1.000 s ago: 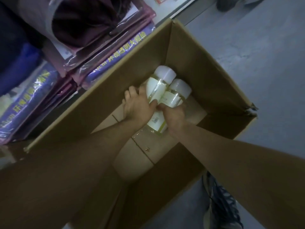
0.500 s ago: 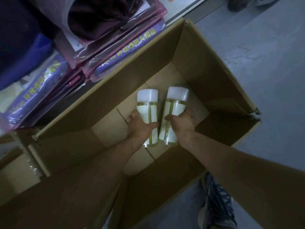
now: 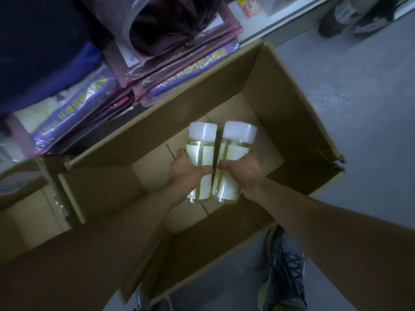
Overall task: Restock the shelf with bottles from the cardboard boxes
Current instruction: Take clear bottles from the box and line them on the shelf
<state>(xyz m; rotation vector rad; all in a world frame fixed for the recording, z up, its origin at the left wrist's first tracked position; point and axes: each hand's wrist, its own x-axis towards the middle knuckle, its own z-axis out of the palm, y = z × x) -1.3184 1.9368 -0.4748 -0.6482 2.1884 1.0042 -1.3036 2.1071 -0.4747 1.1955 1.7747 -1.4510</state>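
A big open cardboard box [image 3: 280, 113] sits on the floor. Above it, two clear bottles with white caps are side by side. The left hand [image 3: 187, 170] wraps tight around the left bottle [image 3: 201, 162]. The right hand [image 3: 243, 170] wraps tight around the right bottle [image 3: 233, 160].

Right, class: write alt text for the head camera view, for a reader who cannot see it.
Seen from above, the left hand and right hand each grip a white-capped bottle: left bottle, right bottle, side by side over an open cardboard box on a grey floor.
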